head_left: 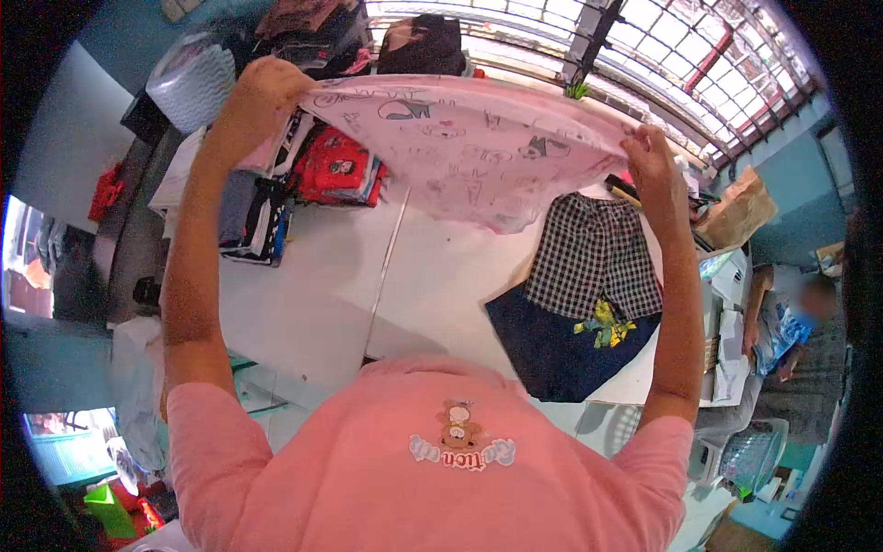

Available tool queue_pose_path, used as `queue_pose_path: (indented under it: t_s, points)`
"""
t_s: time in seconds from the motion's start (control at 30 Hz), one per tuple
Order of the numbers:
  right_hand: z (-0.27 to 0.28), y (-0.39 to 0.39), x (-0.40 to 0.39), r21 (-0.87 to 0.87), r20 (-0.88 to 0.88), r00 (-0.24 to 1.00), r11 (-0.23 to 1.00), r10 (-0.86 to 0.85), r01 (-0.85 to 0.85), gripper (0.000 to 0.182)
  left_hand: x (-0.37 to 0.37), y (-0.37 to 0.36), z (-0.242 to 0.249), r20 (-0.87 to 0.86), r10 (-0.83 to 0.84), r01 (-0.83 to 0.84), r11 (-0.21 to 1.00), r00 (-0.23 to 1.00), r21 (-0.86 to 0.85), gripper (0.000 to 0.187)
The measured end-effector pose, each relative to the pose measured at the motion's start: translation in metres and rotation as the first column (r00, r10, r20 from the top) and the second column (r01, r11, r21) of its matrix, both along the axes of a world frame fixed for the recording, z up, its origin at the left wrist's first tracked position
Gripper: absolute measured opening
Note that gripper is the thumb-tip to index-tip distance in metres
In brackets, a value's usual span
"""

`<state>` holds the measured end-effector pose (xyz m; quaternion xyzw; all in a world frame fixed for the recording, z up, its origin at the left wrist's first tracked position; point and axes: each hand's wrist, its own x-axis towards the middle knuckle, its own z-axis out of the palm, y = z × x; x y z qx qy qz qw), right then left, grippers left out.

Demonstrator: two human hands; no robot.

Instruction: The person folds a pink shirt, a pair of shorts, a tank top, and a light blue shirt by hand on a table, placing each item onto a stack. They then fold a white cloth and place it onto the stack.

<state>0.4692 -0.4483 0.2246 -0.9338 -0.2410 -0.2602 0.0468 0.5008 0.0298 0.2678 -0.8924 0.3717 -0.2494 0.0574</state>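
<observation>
A pink cloth [460, 147] with a printed pattern of line-drawn animals hangs stretched between my hands above the far part of the table; whether it is a garment is not clear. My left hand [271, 87] is closed on its upper left corner. At the upper right corner my right hand [651, 156] pinches it. Under my right forearm lie black-and-white checked shorts [593, 248], on top of a dark navy cloth [552, 345]. A crumpled yellow-and-green piece [604, 325] rests at their lower edge.
Folded clothes, including a red stack [338, 166] and a dark stack [258, 216], sit on the white table [303, 304] at the left. A barred window [681, 55] is behind. A brown paper bag [739, 212] stands at right, with another person [782, 331] beyond.
</observation>
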Motion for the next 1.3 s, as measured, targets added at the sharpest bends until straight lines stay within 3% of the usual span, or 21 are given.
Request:
queue_pose_path:
  t_s: [0.07, 0.17, 0.23, 0.27, 0.43, 0.47, 0.53, 0.6, 0.63, 0.67, 0.73, 0.8, 0.87, 0.93, 0.97, 1.0, 1.07, 1.13, 1.2, 1.27, 1.3]
  points:
    - [0.012, -0.003, 0.010, 0.006, 0.196, 0.980, 1.000, -0.012, 0.010, 0.020, -0.006, -0.013, -0.002, 0.062, -0.008, 0.008, 1.000, 0.998, -0.005, 0.017]
    - [0.027, -0.007, 0.020, -0.109, 0.250, 0.963, 0.985, -0.102, 0.133, 0.016, -0.008, -0.025, -0.002, 0.099, 0.044, -0.036, 0.996, 0.994, -0.085, 0.016]
    - [0.039, -0.008, 0.025, -0.211, 0.284, 0.949, 0.956, -0.138, 0.203, 0.011, -0.013, -0.035, 0.005, -0.102, 0.100, -0.128, 0.941, 0.990, -0.314, 0.017]
    - [0.043, -0.010, 0.024, -0.209, 0.290, 0.947, 0.956, -0.139, 0.205, 0.011, -0.011, -0.033, 0.006, -0.097, 0.099, -0.125, 0.941, 0.990, -0.314, 0.017]
    - [0.036, -0.032, 0.020, -0.084, 0.286, 0.958, 0.995, -0.031, 0.057, 0.016, -0.016, -0.038, 0.009, -0.130, 0.044, -0.108, 0.835, 0.991, -0.540, 0.014]
    - [0.032, -0.035, 0.016, -0.073, 0.278, 0.961, 0.997, 0.000, 0.022, 0.017, -0.019, -0.036, 0.008, -0.138, 0.046, -0.114, 0.834, 0.989, -0.539, 0.014]
    - [0.024, -0.043, 0.006, -0.047, 0.230, 0.973, 0.999, 0.012, -0.002, 0.018, -0.026, -0.034, 0.007, 0.042, 0.032, -0.011, 0.901, 0.999, -0.433, 0.012]
    - [0.017, -0.049, -0.009, 0.163, 0.194, 0.978, 0.980, 0.081, -0.114, 0.020, -0.052, -0.034, 0.007, 0.007, 0.064, -0.053, 0.874, 0.998, -0.483, 0.011]
    - [0.013, -0.051, -0.021, 0.356, 0.059, 0.998, 0.933, 0.027, -0.046, 0.016, -0.064, -0.034, 0.005, -0.024, 0.097, -0.094, 0.843, 0.995, -0.530, 0.010]
    - [0.007, -0.056, -0.035, 0.356, 0.044, 0.999, 0.934, 0.027, -0.040, 0.016, -0.068, -0.026, -0.002, -0.065, -0.009, -0.034, 0.785, 0.998, -0.619, 0.010]
    - [-0.003, -0.068, -0.055, 0.854, -0.268, 0.932, 0.508, 0.243, 0.113, 0.012, -0.084, -0.008, -0.013, -0.108, -0.117, 0.007, 0.708, 0.987, -0.706, 0.012]
    - [-0.007, -0.079, -0.060, 0.882, -0.218, 0.945, 0.464, 0.243, 0.084, 0.012, -0.104, -0.001, -0.016, -0.326, -0.185, -0.226, 0.419, 0.927, -0.880, 0.015]
    - [-0.007, -0.080, -0.061, 0.906, -0.165, 0.956, 0.420, 0.243, 0.049, 0.011, -0.099, 0.000, -0.015, -0.370, -0.125, -0.292, 0.408, 0.921, -0.865, 0.017]
    - [0.003, -0.061, -0.049, 0.950, -0.250, 0.912, 0.263, 0.325, 0.167, 0.014, -0.086, -0.006, -0.019, -0.405, -0.059, -0.352, 0.395, 0.912, -0.849, 0.018]
    - [-0.001, -0.042, -0.038, 0.960, -0.208, 0.941, 0.243, 0.268, 0.143, 0.019, -0.073, -0.019, -0.025, -0.477, -0.066, -0.422, 0.373, 0.876, -0.826, 0.018]
    - [-0.004, -0.030, -0.030, 0.924, -0.321, 0.919, 0.290, 0.229, 0.251, 0.019, -0.058, -0.030, -0.033, -0.545, -0.075, -0.489, 0.352, 0.835, -0.798, 0.018]
    - [-0.024, -0.026, -0.006, 0.839, -0.494, 0.833, 0.387, 0.248, 0.382, 0.020, -0.026, -0.040, -0.061, -0.472, 0.172, -0.428, 0.745, 0.865, -0.512, 0.021]
    - [-0.070, -0.022, 0.025, 0.828, -0.541, 0.790, 0.345, 0.288, 0.442, 0.022, 0.017, -0.040, -0.131, -0.754, -0.050, -0.604, 0.565, 0.654, -0.561, 0.025]
    - [-0.125, -0.022, 0.054, 0.814, -0.572, 0.764, 0.323, 0.297, 0.484, 0.022, 0.035, -0.060, -0.181, -0.733, -0.027, -0.629, 0.491, 0.680, -0.602, 0.028]
    - [-0.179, -0.021, 0.068, 0.806, -0.585, 0.776, 0.280, 0.238, 0.522, 0.032, 0.052, -0.062, -0.252, -0.406, 0.261, -0.467, 0.668, 0.876, -0.579, 0.029]
    - [-0.210, -0.025, 0.071, 0.779, -0.592, 0.793, 0.356, 0.143, 0.517, 0.035, 0.041, -0.071, -0.269, -0.503, 0.280, -0.543, 0.665, 0.818, -0.513, 0.029]
